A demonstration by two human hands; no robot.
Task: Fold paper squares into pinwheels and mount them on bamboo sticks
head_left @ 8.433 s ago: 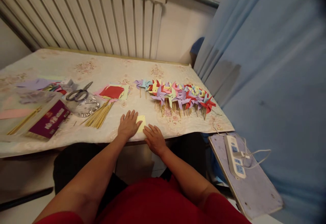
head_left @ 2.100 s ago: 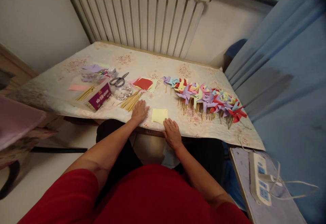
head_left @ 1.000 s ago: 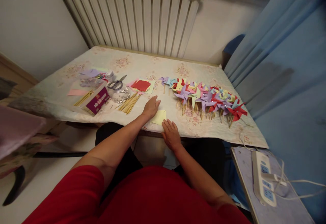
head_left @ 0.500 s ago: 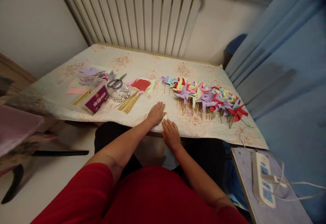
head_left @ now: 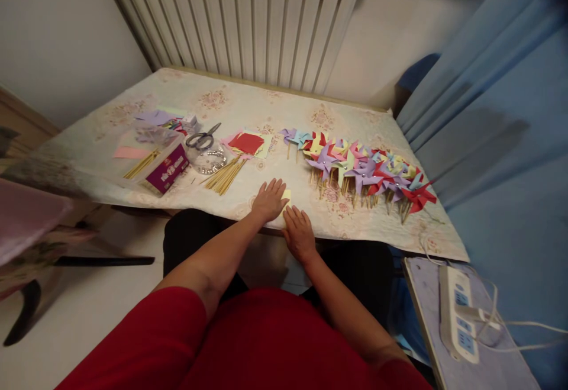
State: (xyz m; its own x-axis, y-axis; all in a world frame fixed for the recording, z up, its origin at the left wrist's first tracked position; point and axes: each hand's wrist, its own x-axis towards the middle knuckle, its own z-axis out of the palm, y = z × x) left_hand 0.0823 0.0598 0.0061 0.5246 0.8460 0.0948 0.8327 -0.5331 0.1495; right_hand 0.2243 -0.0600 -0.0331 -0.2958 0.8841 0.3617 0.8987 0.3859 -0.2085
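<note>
A small piece of pale yellow paper (head_left: 287, 195) lies at the table's front edge, partly hidden beneath my hands. My left hand (head_left: 268, 200) rests flat across its left side with the fingers stretched out. Against its lower right part lies my right hand (head_left: 299, 230), fingers extended and palm down. Beyond the left hand are a bundle of thin wooden sticks (head_left: 225, 177) and a stack of coloured paper squares (head_left: 245, 144), red on top. Many finished paper pinwheels (head_left: 361, 171) on sticks lie to the right.
Scissors (head_left: 203, 139) lie behind a clear round dish of small metallic pieces (head_left: 209, 161). A purple-labelled box (head_left: 167, 170) stands to the left, near a strip of pink paper (head_left: 132, 152). A power strip (head_left: 459, 313) with cables sits on a side surface at lower right.
My left hand has shifted slightly left, its fingers spreading a little, and more of the yellow paper shows. The right hand has barely moved. The camera view has shifted slightly.
</note>
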